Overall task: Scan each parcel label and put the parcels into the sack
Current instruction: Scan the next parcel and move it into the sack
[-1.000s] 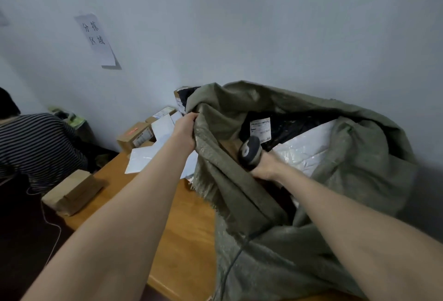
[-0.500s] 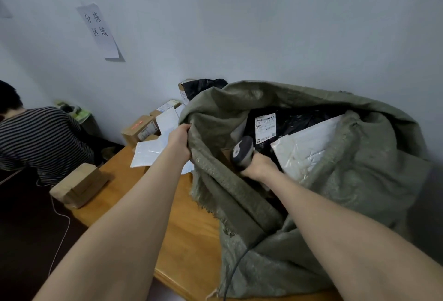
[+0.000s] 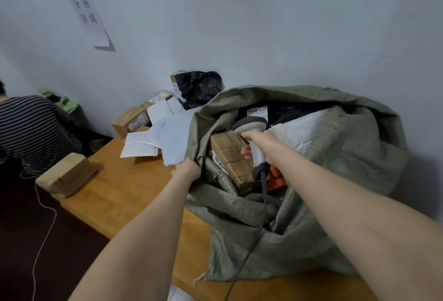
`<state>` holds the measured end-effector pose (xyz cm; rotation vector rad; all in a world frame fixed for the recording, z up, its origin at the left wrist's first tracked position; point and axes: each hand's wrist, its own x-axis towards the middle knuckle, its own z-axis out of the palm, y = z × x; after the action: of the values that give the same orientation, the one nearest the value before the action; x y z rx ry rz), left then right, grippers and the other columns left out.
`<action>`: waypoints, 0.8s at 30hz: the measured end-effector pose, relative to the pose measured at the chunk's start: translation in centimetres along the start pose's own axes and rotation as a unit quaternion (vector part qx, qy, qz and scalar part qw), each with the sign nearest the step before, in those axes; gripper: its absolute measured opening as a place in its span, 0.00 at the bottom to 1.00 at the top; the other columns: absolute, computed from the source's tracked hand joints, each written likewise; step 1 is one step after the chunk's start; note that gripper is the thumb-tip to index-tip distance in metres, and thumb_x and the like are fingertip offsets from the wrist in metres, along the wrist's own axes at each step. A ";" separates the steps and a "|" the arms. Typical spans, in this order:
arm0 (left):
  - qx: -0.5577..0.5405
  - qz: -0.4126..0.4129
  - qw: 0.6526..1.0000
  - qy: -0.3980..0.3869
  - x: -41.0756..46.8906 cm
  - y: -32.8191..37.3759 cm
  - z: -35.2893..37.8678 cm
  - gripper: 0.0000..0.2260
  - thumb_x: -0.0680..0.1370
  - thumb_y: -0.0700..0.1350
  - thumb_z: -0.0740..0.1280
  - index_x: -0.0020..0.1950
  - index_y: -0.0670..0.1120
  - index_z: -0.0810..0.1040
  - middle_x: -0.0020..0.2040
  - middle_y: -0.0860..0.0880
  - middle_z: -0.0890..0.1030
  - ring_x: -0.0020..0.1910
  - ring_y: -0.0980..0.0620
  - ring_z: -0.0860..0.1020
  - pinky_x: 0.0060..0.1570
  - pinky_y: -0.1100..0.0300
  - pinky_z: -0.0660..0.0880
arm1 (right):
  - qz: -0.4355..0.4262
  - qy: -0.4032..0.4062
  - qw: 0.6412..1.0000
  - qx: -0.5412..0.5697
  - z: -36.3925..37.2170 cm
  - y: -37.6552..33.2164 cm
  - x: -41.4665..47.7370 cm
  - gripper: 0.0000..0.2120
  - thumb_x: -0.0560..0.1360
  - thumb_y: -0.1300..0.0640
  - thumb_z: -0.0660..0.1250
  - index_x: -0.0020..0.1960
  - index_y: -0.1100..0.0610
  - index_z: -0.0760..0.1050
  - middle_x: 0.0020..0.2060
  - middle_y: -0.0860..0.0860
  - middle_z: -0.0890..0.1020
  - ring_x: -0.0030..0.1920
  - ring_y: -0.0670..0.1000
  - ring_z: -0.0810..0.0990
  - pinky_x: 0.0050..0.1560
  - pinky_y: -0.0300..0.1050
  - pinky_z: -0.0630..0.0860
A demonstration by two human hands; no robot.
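Note:
A large olive woven sack (image 3: 323, 209) lies open on the wooden table (image 3: 124, 195). My left hand (image 3: 188, 169) grips the sack's left rim and holds the mouth open. My right hand (image 3: 262, 146) grips a white and grey barcode scanner (image 3: 254, 138), held over the sack's opening, its cable trailing down toward me. Inside the sack lie a brown cardboard parcel (image 3: 227, 154) with a barcode label, a white bubble mailer (image 3: 304, 130), a black bag with a white label (image 3: 257, 112) and something orange (image 3: 276, 181).
Left of the sack, white mailers (image 3: 153, 140) and cardboard boxes (image 3: 129, 120) are piled against the wall, with a black bag (image 3: 199, 88) behind. A flat brown parcel (image 3: 66, 175) sits at the table's left corner. A person in a striped shirt (image 3: 31, 130) bends at the far left.
My left hand has pulled the sack's rim down and toward me, widening the mouth. The brown parcel and the scanner's handle now show inside.

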<state>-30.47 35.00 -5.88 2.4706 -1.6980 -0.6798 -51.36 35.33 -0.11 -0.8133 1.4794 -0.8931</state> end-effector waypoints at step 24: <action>-0.275 -0.132 0.951 0.042 -2.7 -11.6 -6.7 0.16 0.79 0.37 0.62 0.67 0.35 0.68 0.61 0.39 0.72 0.60 0.41 0.72 0.54 0.51 0.72 | 0.052 -0.150 0.986 0.045 17.4 3.5 -6.3 0.07 0.76 0.61 0.68 0.41 0.61 0.73 0.30 0.53 0.73 0.28 0.49 0.70 0.31 0.41 0.72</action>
<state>-18.47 40.67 -2.47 2.2823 -0.9728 -0.9078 -33.42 41.09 -1.00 -0.7613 1.1975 -0.7189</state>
